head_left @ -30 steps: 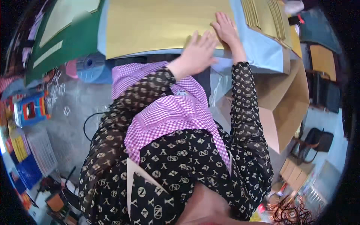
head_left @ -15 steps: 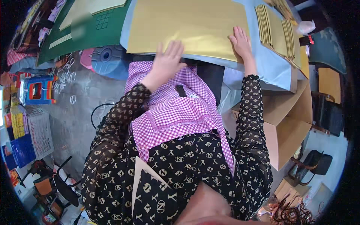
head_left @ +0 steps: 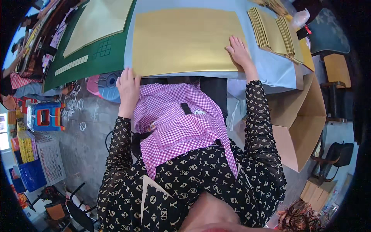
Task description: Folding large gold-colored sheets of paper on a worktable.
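A large gold sheet (head_left: 187,42), which looks like paper, lies flat on the light blue table cover (head_left: 270,71) in front of me. My right hand (head_left: 237,52) rests palm down on the sheet's right edge, fingers stretched out. At the sheet's near left corner is my left hand (head_left: 128,85), its fingers extended and close together on the table edge. Nothing shows in either hand. To the right of the sheet sit several folded gold paper pieces (head_left: 270,31), stacked in two overlapping rows.
A green cutting mat (head_left: 73,75) with a cream sheet (head_left: 98,23) on it covers the table's left side. Below the right side of the table stands an open cardboard box (head_left: 297,131). A blue and pink stool (head_left: 108,85) sits under the table's left part.
My left hand has moved left, from over the sheet's near edge to its near left corner. My right hand stays on the right edge. The whole view has shifted slightly.
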### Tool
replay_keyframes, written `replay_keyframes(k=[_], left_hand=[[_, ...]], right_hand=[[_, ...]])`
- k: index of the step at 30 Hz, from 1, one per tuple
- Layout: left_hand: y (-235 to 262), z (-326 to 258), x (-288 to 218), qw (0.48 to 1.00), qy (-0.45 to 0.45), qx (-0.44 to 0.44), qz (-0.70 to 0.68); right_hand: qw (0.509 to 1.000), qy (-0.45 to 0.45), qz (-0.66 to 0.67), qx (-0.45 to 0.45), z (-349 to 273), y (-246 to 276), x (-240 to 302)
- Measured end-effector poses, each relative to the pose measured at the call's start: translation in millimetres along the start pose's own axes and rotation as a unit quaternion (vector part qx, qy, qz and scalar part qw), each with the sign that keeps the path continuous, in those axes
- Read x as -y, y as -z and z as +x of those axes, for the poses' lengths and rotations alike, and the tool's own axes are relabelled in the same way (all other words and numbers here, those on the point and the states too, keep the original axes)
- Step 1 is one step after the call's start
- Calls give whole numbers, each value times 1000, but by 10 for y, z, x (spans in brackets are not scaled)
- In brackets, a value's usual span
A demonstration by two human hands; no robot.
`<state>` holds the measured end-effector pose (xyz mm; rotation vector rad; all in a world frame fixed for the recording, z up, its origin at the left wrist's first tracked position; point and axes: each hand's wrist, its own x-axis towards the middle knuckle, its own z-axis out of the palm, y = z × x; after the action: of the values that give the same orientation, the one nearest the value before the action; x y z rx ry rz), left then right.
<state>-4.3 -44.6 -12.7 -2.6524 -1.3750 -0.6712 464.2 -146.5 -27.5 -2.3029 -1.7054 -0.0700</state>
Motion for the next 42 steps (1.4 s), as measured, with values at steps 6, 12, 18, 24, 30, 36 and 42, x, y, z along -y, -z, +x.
replay_keyframes(k=[6, 12, 18, 24, 30, 36, 42], left_hand=[[-186, 130, 180, 967, 127, -56, -212], [-290, 211, 380, 890, 244, 51, -382], [58, 403, 250, 882, 262, 133, -367], [28, 560, 453, 857, 246, 167, -421], [194, 1028, 314, 817, 293, 198, -456], [-49, 1560, 405, 829, 287, 205, -434], [-400, 2031, 493, 878, 261, 186, -355]], right_hand=[[1000, 8, -12, 4, 46, 5, -36], [1000, 6, 13, 2, 33, 50, 32], [998, -8, 2, 57, 277, 210, 164], [992, 77, 34, 97, 871, 182, 773], [979, 143, 65, 128, 1323, -44, 1373], [981, 151, 54, 109, 1469, -277, 1557], [985, 143, 39, 86, 1415, -352, 1518]])
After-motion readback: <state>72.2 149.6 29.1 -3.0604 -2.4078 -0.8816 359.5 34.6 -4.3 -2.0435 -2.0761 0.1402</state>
